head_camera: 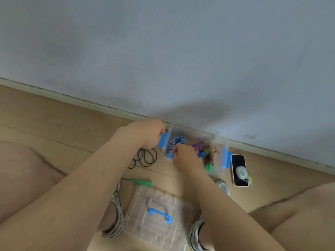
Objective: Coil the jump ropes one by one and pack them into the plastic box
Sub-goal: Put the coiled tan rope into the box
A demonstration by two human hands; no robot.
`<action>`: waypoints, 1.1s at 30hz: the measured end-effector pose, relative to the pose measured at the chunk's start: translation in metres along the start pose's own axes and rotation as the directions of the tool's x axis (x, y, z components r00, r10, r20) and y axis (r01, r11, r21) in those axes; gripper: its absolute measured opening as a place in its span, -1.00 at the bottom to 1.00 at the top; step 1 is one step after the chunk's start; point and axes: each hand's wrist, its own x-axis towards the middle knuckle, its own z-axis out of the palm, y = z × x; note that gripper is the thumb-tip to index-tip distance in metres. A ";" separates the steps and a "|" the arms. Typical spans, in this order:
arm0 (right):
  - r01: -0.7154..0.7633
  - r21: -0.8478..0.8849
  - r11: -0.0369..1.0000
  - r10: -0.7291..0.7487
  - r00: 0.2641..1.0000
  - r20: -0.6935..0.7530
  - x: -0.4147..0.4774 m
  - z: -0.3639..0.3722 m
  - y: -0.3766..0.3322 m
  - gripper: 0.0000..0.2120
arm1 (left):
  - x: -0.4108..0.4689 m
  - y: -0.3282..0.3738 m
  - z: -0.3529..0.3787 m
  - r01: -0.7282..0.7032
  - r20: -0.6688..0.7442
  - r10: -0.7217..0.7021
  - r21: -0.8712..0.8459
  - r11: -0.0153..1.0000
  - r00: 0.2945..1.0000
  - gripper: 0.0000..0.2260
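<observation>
the step in hand looks like packing: the person's right hand (183, 155) is down in the plastic box (196, 132), fingers curled round the striped rope (173, 143), apparently tucking its coil into the left end, though blur hides the exact grip. the left hand (146, 133) has its fingers curled round the blue latch (163, 141) on the box's left end, steadying it. a purple rope (197, 145) already lies further right inside. a green rope (146, 157) lies loose on the floor just left of the box, its green handle (144, 182) nearer the person, so the next move probably calls for releasing, reaching left and coiling that one. the box sits close against the wall (163, 51); a phone (238, 160) lies just beside its right end and the lid (137, 205) lies between the feet, leaving open floor mainly to the left
</observation>
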 end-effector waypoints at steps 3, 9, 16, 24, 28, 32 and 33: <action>0.230 -0.119 0.966 -0.188 0.940 0.286 0.001 0.040 -0.036 -0.75 | -0.005 -0.012 0.002 0.062 0.005 -0.062 0.004 0.998 0.998 -0.65; 0.403 -0.307 0.862 -0.183 0.813 0.553 0.020 0.113 -0.061 -0.62 | -0.017 -0.024 0.002 0.122 0.049 -0.122 -0.001 0.993 0.991 -0.48; 0.185 -0.137 0.973 -0.096 0.867 0.489 0.080 0.145 -0.070 -0.71 | -0.017 -0.043 0.013 0.208 0.029 -0.209 0.047 0.977 0.977 -0.56; -0.167 0.211 0.963 0.065 0.906 0.419 0.099 0.160 -0.075 -0.87 | -0.013 -0.055 0.002 0.271 0.054 -0.274 0.067 0.960 0.960 -0.53; -0.129 0.582 0.803 0.181 0.983 -0.033 0.081 0.114 -0.092 -0.87 | -0.012 -0.060 -0.002 0.313 0.048 -0.315 0.049 0.948 0.948 -0.56; -0.081 0.761 0.643 0.080 0.996 0.038 0.066 0.055 -0.129 -0.86 | -0.019 -0.056 -0.015 0.332 -0.016 -0.332 0.034 0.943 0.943 -0.92; -0.050 0.745 0.665 -0.009 0.997 0.074 0.061 0.042 -0.136 -0.90 | -0.023 -0.055 -0.020 0.328 -0.030 -0.327 0.034 0.944 0.944 -0.92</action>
